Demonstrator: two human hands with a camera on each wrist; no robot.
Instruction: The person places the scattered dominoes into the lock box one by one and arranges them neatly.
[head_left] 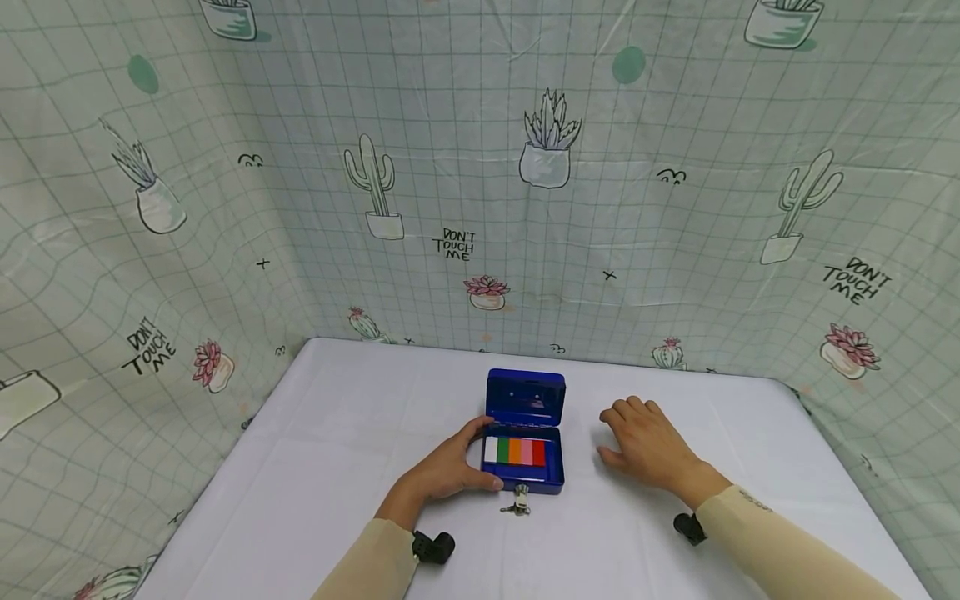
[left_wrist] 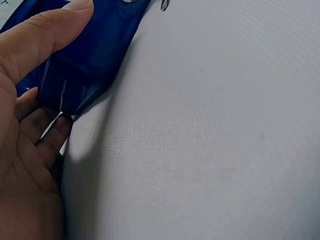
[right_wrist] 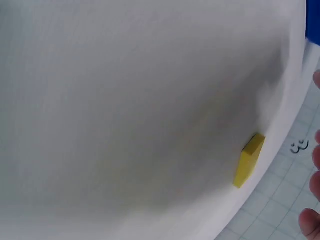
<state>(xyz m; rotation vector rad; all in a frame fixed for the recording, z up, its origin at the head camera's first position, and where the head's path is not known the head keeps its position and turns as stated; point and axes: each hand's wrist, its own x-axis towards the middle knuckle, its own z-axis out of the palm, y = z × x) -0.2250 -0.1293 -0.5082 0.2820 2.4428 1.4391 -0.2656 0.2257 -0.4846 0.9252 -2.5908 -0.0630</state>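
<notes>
A small blue metal cash box stands on the white table with its lid raised. Inside lies a row of coloured blocks: white, green, orange, pink and red. My left hand holds the box by its left side, thumb at the front corner, fingers toward the back. Keys hang at the lock in front. To the right of the box, my right hand is over the table with loosely bent fingers, holding nothing visible. A yellow block lies near it in the right wrist view, hidden in the head view.
The white-covered table reaches back to a hanging cloth printed with cacti and a grid. This cloth also closes in the left and right sides. A dark wrist camera sits on the left wrist, and another on the right.
</notes>
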